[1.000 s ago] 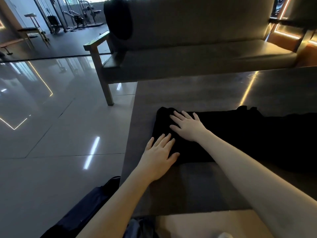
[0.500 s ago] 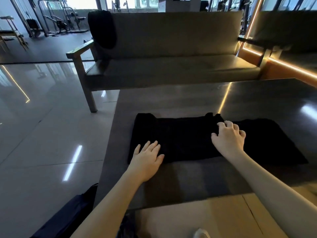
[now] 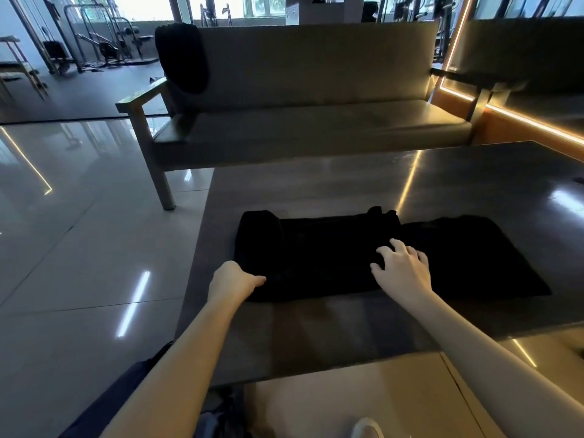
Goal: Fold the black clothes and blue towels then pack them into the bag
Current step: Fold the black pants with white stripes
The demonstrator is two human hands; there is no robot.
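A black garment (image 3: 328,251) lies partly folded along the near left part of the dark table (image 3: 347,184), its right part spread flat and thinner. My left hand (image 3: 235,281) grips the garment's near left corner, fingers curled under the cloth. My right hand (image 3: 403,270) rests on the middle of the garment with fingers bent and spread, fingertips pressing into the cloth. A dark blue bag (image 3: 120,403) shows at the bottom left by the table's near corner, mostly hidden by my left arm. No blue towel is in view.
A grey sofa (image 3: 316,121) with wooden arms stands just beyond the table, another black cloth (image 3: 183,58) draped over its left backrest. Glossy tiled floor (image 3: 79,263) lies to the left. A lit orange wall edge runs at the right. Gym equipment stands far back.
My left hand went from lying flat on the garment's near left edge to curling round its corner. My right hand stayed on the garment's middle. The view tilted up slightly.
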